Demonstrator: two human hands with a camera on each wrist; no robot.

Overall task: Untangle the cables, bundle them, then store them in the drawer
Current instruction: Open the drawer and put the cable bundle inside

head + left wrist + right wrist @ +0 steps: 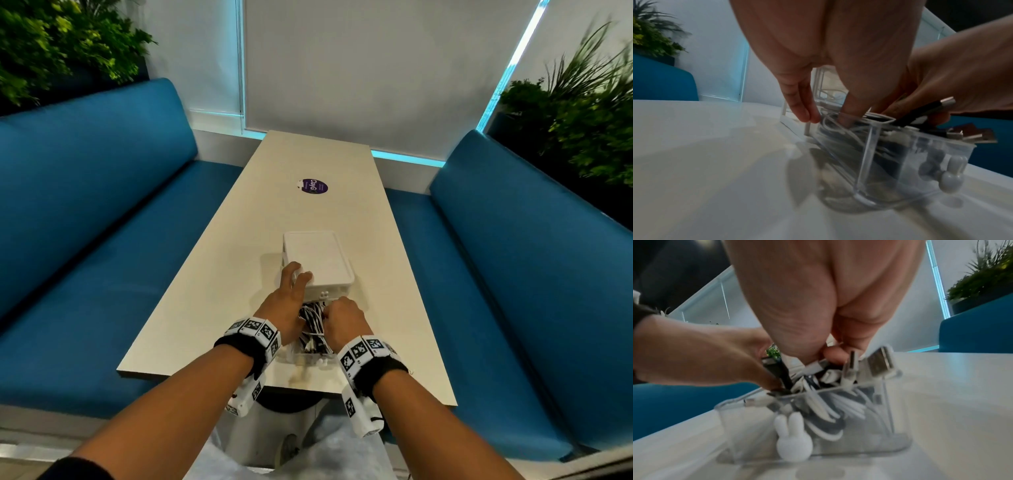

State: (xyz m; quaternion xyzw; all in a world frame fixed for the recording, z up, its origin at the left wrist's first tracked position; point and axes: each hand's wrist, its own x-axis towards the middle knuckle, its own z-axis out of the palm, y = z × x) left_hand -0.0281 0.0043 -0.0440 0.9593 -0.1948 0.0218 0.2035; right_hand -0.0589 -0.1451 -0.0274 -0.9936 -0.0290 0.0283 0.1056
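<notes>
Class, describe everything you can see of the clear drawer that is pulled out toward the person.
The clear drawer looks like transparent plastic with thin walls and a rim. A small white rabbit-shaped knob sits on its front. It is pulled out of a white drawer unit and rests on the white table. White and dark cables fill it, with plugs poking above the rim. The left hand and the right hand both reach into it among the cables.
</notes>
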